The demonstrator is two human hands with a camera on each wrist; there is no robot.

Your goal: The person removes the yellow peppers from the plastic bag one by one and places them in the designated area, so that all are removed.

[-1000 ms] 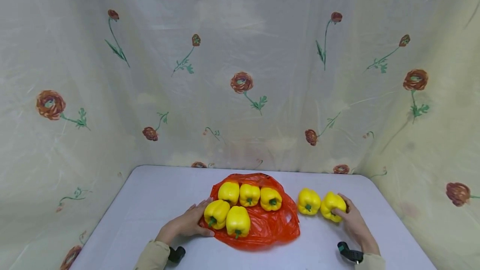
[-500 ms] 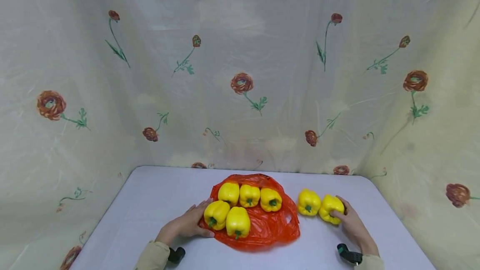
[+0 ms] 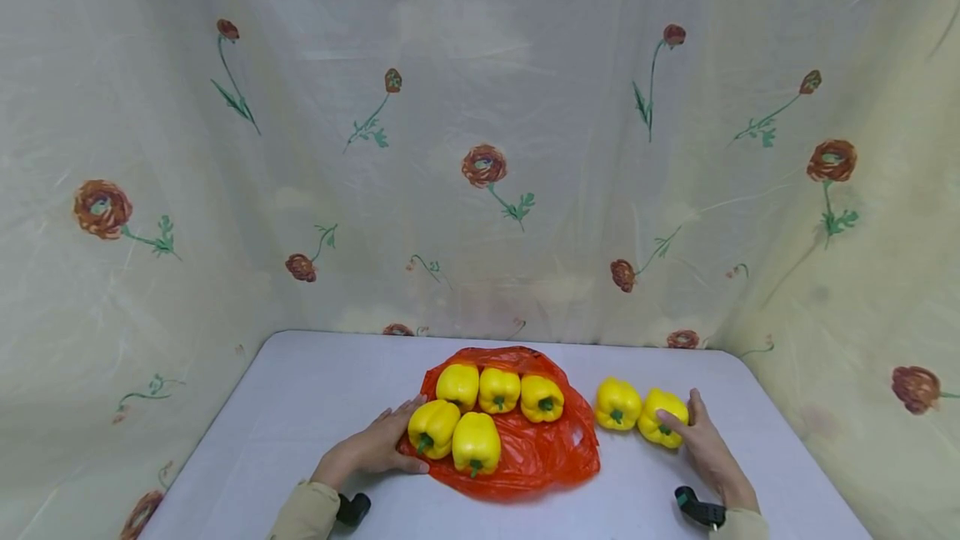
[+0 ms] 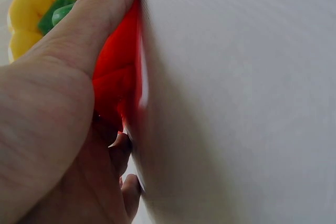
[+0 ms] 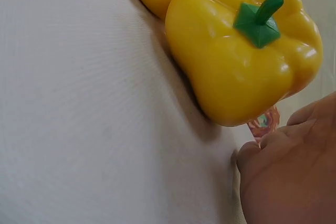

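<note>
A red plastic bag [image 3: 540,457] lies spread on the table, with several yellow bell peppers [image 3: 476,442] on it. My left hand [image 3: 375,446] rests at the bag's left edge, thumb and fingers spread beside the nearest pepper. In the left wrist view, the thumb of that hand [image 4: 79,40] lies against the red plastic; its fingertips touch the tabletop. To the right, two more yellow bell peppers stand side by side: one [image 3: 618,403] on the left, the other [image 3: 662,419] beside my right hand [image 3: 705,444]. That hand's fingers are apart from the pepper in the right wrist view.
The white table [image 3: 300,390] has rounded far corners. Flower-printed curtains [image 3: 570,190] hang behind it and on both sides. Black wrist straps [image 3: 699,508] sit on both wrists.
My right hand moved the rightmost pepper slightly left and down, against its neighbour, then let go, its fingers straightening away. The left hand and bag stayed put.
</note>
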